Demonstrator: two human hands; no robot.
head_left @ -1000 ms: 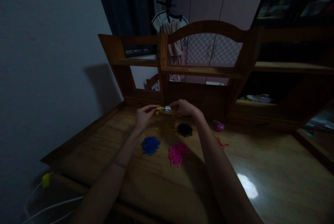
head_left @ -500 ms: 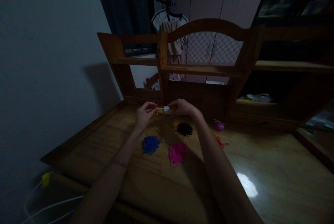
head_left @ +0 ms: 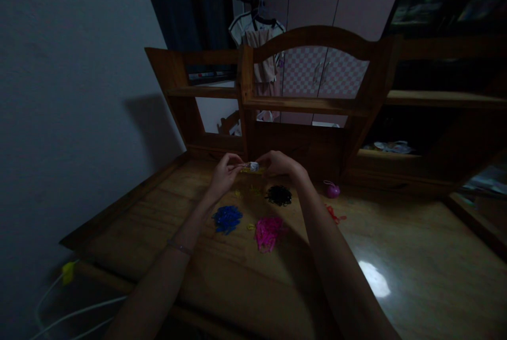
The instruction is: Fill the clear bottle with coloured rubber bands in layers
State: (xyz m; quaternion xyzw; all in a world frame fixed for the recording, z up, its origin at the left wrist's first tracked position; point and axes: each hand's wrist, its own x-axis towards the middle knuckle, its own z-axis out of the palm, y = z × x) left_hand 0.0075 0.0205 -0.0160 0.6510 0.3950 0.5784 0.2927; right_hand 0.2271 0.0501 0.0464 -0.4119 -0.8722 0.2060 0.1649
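Above the far part of the wooden table, my left hand (head_left: 226, 171) pinches the left end of a small clear packet (head_left: 254, 166) with a white label and yellow content. My right hand (head_left: 277, 163) grips its right end, the fingertips partly hidden. A few yellow bands (head_left: 255, 190) lie dimly visible below. Nearer me are a pile of blue bands (head_left: 227, 219), a pile of pink bands (head_left: 268, 233) and a pile of black bands (head_left: 279, 195). One yellow band (head_left: 251, 227) rests between the blue and pink piles.
Orange-red bands (head_left: 335, 214) and a purple round object with a loop (head_left: 333, 190) lie right of my right forearm. A wooden shelf unit (head_left: 304, 105) stands along the table's back edge. White cables (head_left: 81, 311) hang at the lower left.
A yellow band has appeared on the table beside the pink pile. My left hand has shifted slightly right, and the packet looks more bunched between my hands.
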